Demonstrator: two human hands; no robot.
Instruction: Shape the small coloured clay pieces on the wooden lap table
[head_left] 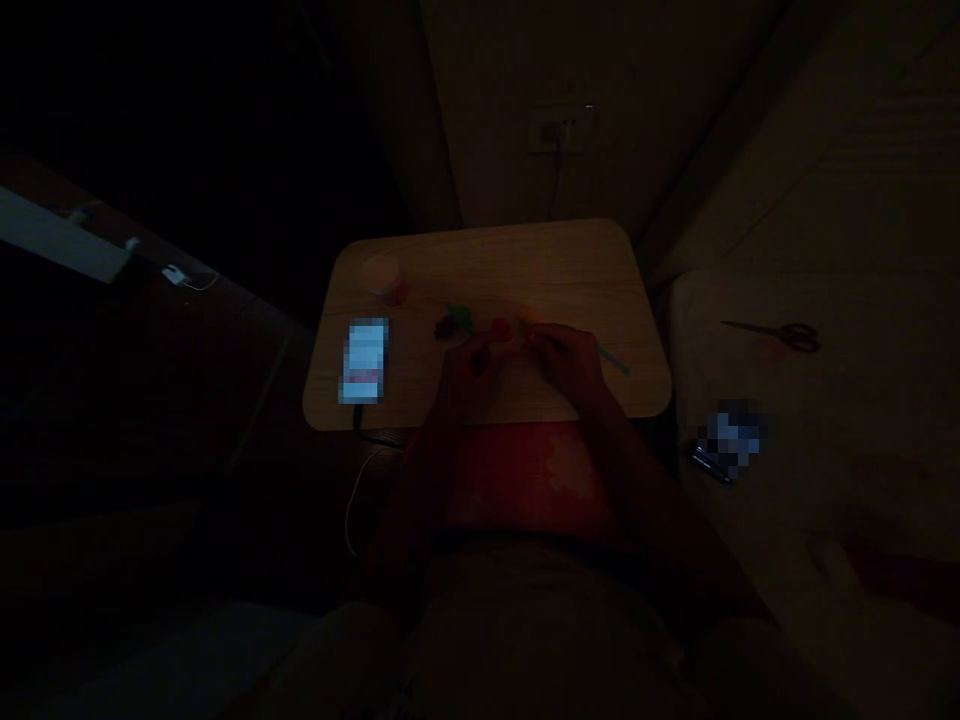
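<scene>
The light is very dim. My left hand (466, 368) rests over the small wooden-topped table (480, 265), fingers curled; whether anything is in them is hidden. Just beyond its fingertips lies a small red lump (500, 327). My right hand (568, 362) has its fingers drawn together in a pinch beside a small orange lump (529, 314); what they hold is too dark to make out. To the left of these sit a green piece (460, 319) and a dark purplish lump (445, 327). A thin bluish stick (616, 361) pokes out to the right of my right hand.
A lidded tub (385, 279) stands at the table's back left, with a lit phone (364, 361) and its cable in front. On the pale surface at right lie scissors (795, 337) and another phone (731, 440). A wall socket (561, 130) holds a plug behind the table.
</scene>
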